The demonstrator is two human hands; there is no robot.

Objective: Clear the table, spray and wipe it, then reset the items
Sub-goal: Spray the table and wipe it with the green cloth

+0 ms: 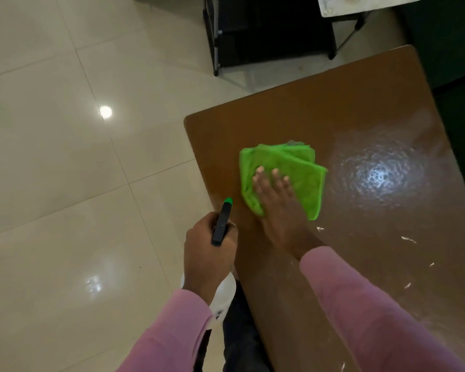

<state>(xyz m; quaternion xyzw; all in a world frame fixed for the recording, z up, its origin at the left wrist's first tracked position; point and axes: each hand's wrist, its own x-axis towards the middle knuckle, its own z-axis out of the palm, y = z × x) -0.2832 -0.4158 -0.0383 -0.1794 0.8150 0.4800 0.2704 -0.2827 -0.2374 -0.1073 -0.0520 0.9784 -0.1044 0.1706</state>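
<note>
From the head camera, the right hand [275, 200] lay flat on a folded green cloth [293, 162], fingers straight and a little spread, pressing it against the brown tabletop [333, 98] near the left edge. The arm reached forward from a pink sleeve [360, 304].

The left hand [207, 253] hung beside the tabletop's near left corner, over the floor. Its fingers were curled round the neck of a spray bottle [222, 224], whose green nozzle pointed towards the cloth and whose white body showed below the wrist.

To the right of the cloth, a wet sprayed patch [379, 173] shone on the tabletop, and small white flecks [408, 238] lay scattered nearer the person. Pale glossy floor tiles [65, 130] filled the left side, and a black rack [266, 30] stood beyond the tabletop.

A small dark mark on the bottle's body was too blurred to read.
</note>
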